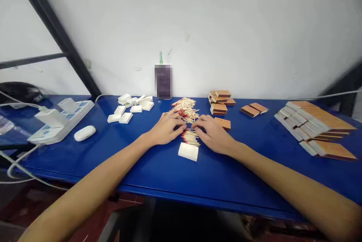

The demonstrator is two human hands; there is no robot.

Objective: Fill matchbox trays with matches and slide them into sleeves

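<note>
A small row of matches (pixel 190 137) lies at the centre of the frame, red heads to the left. The left hand (pixel 169 128) and right hand (pixel 212 134) flank its upper part, fingers curled; whether they pinch any matches I cannot tell. Just below sits a white box piece (pixel 188 152), just above a match heap (pixel 185 109). Across the blue tabletop (pixel 158 174), white trays (pixel 125 118) lie left of centre, orange matchboxes (pixel 218 109) right.

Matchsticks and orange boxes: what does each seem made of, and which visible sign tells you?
Matchsticks: probably bare, matte wood, judging by pale, thin, straight shafts with red heads.
Orange boxes: likely thin cardboard, fairly matte; flat faces meeting at straight edges suggest it.
</note>
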